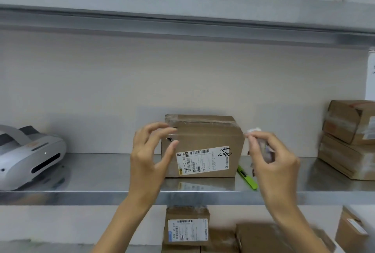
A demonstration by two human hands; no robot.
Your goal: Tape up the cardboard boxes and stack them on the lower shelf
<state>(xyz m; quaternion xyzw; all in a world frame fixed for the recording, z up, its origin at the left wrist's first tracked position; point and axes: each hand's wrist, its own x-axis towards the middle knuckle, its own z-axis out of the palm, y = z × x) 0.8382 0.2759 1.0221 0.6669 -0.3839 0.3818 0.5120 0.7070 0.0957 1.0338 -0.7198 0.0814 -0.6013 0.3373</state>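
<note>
Right hand (272, 157) pinches a small blurry thing, maybe a tape roll (265, 149). Left hand (150, 151) is loose and open, fingers by the corner of the cardboard box (205, 145). That box sits on the metal shelf (101, 175). Taping seems to be the job now. Next, I think, the tape needs pressing flat.

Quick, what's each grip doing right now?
Left grip: open, fingers curved beside the box.
Right grip: holds a small blurred object, possibly tape.
</note>
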